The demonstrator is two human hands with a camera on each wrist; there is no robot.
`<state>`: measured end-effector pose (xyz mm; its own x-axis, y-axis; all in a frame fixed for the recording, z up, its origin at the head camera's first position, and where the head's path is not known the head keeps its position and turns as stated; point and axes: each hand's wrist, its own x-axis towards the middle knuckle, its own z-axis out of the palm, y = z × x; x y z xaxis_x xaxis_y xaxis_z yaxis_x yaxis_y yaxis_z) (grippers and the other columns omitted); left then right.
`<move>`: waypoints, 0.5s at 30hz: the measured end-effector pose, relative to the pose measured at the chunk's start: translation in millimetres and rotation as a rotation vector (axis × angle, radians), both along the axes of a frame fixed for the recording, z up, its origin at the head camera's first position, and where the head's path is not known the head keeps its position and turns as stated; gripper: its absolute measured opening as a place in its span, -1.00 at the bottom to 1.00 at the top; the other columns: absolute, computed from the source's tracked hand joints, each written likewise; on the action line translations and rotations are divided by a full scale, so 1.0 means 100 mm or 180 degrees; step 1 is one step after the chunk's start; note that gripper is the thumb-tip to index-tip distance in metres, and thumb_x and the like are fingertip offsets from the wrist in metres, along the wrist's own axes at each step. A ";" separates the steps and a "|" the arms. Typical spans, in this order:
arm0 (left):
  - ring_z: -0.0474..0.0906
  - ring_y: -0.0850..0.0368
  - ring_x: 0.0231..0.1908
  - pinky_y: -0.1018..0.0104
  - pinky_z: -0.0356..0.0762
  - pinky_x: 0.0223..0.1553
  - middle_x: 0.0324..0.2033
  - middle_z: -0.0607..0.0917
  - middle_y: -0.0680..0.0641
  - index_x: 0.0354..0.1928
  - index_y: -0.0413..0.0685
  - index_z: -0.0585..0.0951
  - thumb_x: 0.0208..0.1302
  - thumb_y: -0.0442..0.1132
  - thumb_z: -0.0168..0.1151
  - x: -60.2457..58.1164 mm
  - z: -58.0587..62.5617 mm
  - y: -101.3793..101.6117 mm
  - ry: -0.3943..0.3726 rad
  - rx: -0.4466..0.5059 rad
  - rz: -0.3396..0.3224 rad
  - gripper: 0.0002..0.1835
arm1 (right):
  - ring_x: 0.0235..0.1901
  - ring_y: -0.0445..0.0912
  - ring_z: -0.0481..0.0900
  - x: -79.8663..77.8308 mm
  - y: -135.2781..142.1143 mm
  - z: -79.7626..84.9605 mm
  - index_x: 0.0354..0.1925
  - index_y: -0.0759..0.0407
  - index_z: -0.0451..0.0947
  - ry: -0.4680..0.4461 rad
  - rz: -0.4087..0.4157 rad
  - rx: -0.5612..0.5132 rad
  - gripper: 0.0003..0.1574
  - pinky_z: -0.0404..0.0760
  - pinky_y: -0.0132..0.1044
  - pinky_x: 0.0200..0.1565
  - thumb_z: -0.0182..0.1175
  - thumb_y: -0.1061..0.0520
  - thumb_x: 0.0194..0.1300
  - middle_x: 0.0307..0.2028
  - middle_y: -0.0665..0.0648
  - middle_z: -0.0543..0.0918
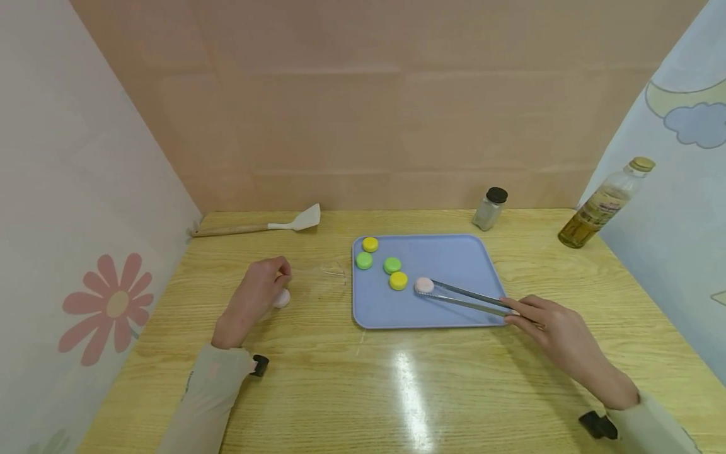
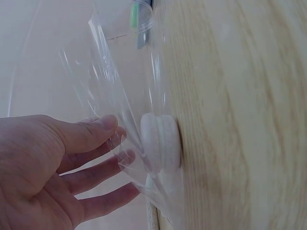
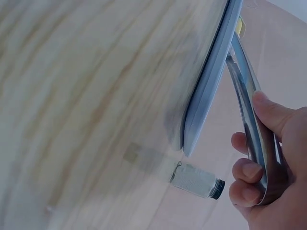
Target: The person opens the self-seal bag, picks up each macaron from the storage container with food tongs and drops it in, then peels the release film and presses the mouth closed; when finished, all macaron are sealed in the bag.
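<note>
My left hand (image 1: 255, 293) pinches the edge of a clear plastic bag (image 1: 320, 277) lying on the table left of the tray. A pale pink macaron (image 2: 160, 141) sits inside the bag near those fingers. In my right hand (image 1: 567, 340) is a pair of metal tongs (image 1: 471, 299), gripped between thumb and fingers. The tongs' tips straddle another pale pink macaron (image 1: 423, 285) on the blue tray (image 1: 454, 258). Two yellow macarons, one at the front (image 1: 398, 281), and two green macarons, one in the middle (image 1: 392, 265), lie on the tray's left half.
At the back left lies a white spatula (image 1: 306, 217) with a wooden handle. Behind the tray stands a small glass jar (image 1: 489, 211) with a black lid. An oil bottle (image 1: 598, 208) stands at the back right. Walls enclose the table (image 1: 340, 391) on the left, back and right.
</note>
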<state>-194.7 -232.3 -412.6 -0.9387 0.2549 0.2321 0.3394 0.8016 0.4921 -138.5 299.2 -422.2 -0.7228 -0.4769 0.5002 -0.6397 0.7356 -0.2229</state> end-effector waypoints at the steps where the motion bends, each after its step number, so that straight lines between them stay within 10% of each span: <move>1: 0.41 0.13 -0.53 0.31 0.41 -0.49 -0.36 0.68 -0.12 -0.29 -0.25 0.61 0.34 -0.52 0.27 0.00 0.00 0.00 0.0003 0.0001 0.0000 -0.93 | -0.59 -0.43 0.22 0.00 0.00 0.00 0.07 0.14 0.72 0.0020 0.0012 -0.0006 -0.38 0.22 -0.55 -0.52 0.52 0.36 -0.04 -0.29 -0.18 0.64; 15: 0.36 0.15 -0.57 0.32 0.35 -0.53 -0.35 0.69 -0.10 -0.31 -0.20 0.60 0.36 -0.48 0.27 -0.01 0.00 0.01 -0.0077 0.0024 0.0050 -0.91 | -0.49 -0.40 0.39 -0.01 -0.16 0.13 0.11 0.12 0.71 0.0102 0.0161 -0.0093 -0.34 0.34 -0.54 -0.45 0.49 0.39 -0.02 -0.21 -0.14 0.67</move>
